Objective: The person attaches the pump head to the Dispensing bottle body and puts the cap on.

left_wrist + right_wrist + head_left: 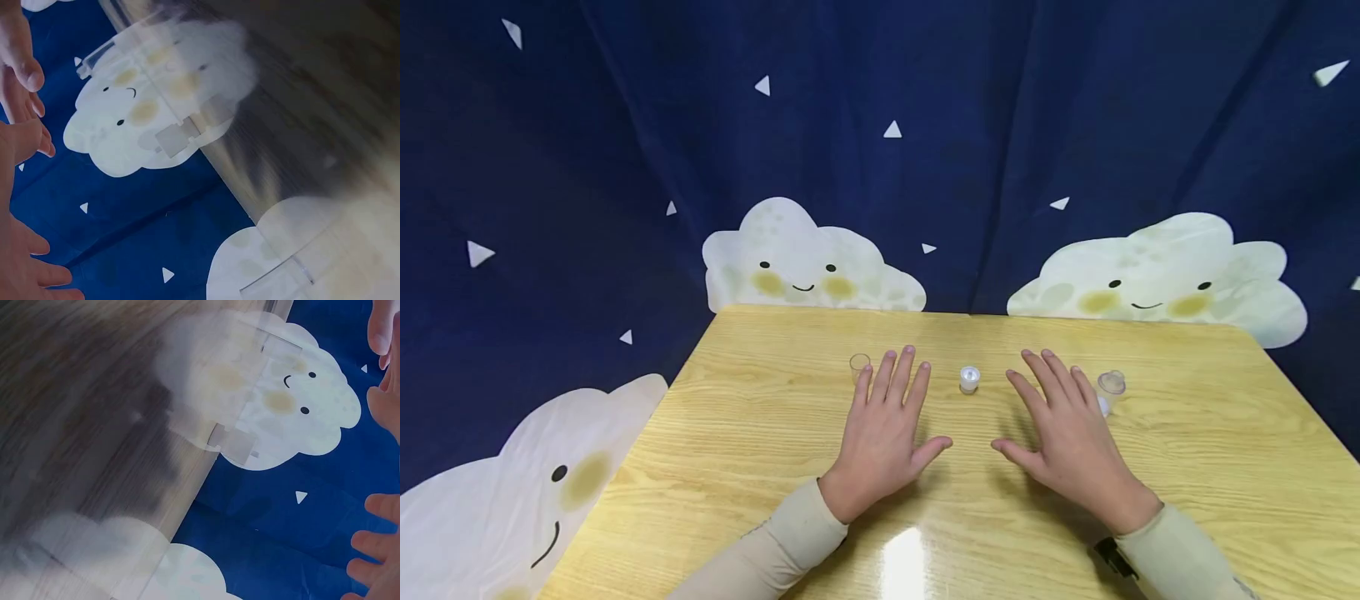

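Observation:
My left hand [882, 429] hovers palm down over the wooden table, fingers spread, holding nothing. Just beyond its fingertips a small clear round container [860, 362] is partly covered by the fingers. Fingers likewise spread and nothing held, my right hand [1070, 442] is over the table on the other side. Between the two hands, a little farther back, stands a small white cup-like piece [970, 377]. To the right of the right hand's fingers is a clear, round-rimmed piece [1112, 383], with a white round piece [1103, 406] partly hidden by that hand.
The pale wooden table [760, 392] ends at a dark blue curtain [850, 175] with smiling clouds and white triangles. Light glares off the table's near part. In the left wrist view, a faint see-through overlay with a cloud [159, 94] blends over the dark table surface.

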`<act>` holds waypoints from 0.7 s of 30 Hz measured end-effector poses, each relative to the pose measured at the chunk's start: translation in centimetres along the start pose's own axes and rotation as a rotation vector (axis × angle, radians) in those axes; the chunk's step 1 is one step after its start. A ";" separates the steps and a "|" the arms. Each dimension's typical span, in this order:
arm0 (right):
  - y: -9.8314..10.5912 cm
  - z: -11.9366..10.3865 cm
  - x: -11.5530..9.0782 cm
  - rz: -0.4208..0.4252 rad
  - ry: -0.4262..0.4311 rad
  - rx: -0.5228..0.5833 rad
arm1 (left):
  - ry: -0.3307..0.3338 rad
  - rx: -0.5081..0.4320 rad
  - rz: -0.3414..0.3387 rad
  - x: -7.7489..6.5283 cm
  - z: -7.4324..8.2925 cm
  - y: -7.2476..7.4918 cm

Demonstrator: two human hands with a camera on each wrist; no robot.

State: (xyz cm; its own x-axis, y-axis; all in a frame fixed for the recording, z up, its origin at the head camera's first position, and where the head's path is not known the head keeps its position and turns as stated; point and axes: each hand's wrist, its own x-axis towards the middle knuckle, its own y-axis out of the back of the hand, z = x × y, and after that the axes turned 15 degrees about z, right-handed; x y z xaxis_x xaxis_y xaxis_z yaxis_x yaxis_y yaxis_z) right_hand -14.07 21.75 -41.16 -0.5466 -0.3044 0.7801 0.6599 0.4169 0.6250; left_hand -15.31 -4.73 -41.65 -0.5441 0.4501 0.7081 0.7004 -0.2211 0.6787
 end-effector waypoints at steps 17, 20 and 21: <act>0.1 -0.3 -0.2 -0.001 -0.018 0.021 | -0.023 -0.088 -0.002 -0.7 -0.4 0.1; 0.2 -0.4 -0.2 0.001 -0.023 0.024 | -0.048 -0.119 0.069 -0.9 -0.6 0.2; 0.2 -0.4 -0.2 0.001 -0.027 0.023 | -0.054 -0.126 0.094 -0.9 -0.7 0.3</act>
State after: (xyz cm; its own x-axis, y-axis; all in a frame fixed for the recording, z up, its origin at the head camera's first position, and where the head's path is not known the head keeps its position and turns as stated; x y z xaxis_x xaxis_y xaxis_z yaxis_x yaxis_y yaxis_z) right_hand -13.62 21.56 -41.20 -0.5595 -0.2808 0.7798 0.6491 0.4367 0.6229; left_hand -14.91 -5.83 -41.95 -0.4504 0.4674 0.7607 0.6821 -0.3695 0.6310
